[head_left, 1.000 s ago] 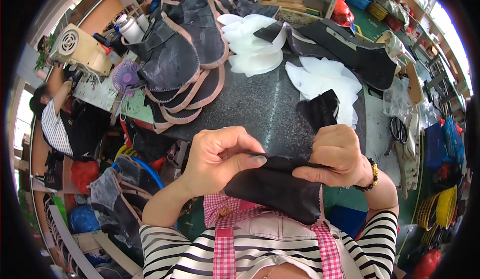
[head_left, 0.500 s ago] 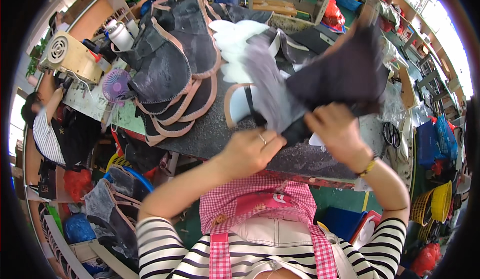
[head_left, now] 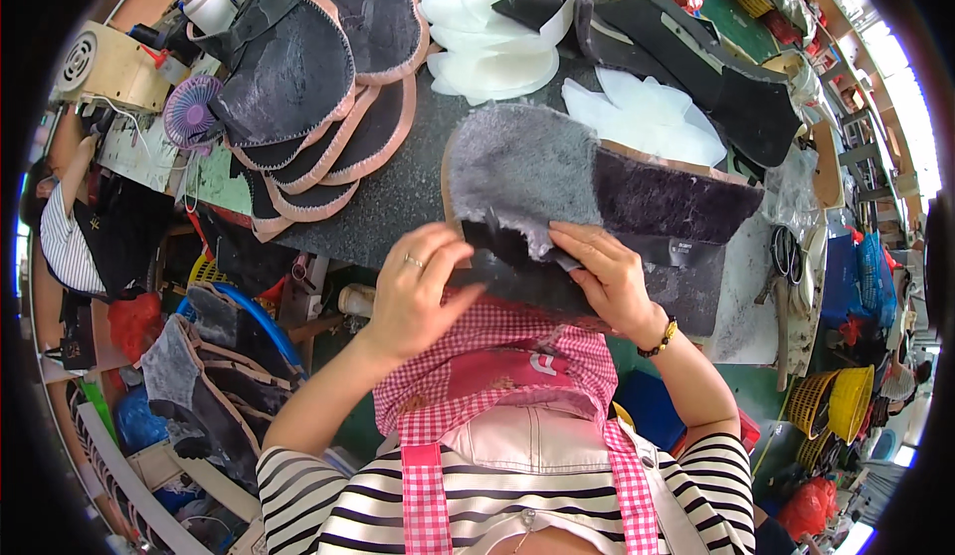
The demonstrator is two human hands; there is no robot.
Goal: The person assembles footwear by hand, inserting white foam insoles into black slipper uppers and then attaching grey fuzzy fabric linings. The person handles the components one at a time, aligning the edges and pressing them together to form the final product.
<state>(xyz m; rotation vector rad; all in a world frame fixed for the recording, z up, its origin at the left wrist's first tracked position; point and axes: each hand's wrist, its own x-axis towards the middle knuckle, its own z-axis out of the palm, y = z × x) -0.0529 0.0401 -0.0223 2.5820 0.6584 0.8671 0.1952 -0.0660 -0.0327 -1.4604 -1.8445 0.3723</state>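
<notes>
A plush-faced piece (head_left: 522,157), grey on the left and dark purple-brown on the right, lies fur side up on the dark worktop in front of me. A pinkish border shows along its left and upper edges, and a small grey label hangs from its near right edge. My right hand (head_left: 612,277) grips the near edge at the middle, fingers on the fur and thumb by the edge. Beside the piece's near left corner is my left hand (head_left: 423,281), fingers apart and slightly blurred, holding nothing. A black part under the near edge is partly hidden.
Stacked dark pieces with pink stitched borders (head_left: 284,78) lie at the left. White petal-shaped sheets (head_left: 647,117) and black cut pieces (head_left: 731,88) lie beyond. A purple fan (head_left: 192,112) stands far left, scissors (head_left: 786,252) at right. Another person (head_left: 75,227) works at left.
The piece was blurred and raised in both hands; now it lies spread flat with its fur up. My left hand has let go and moved left; the right stays at its near edge.
</notes>
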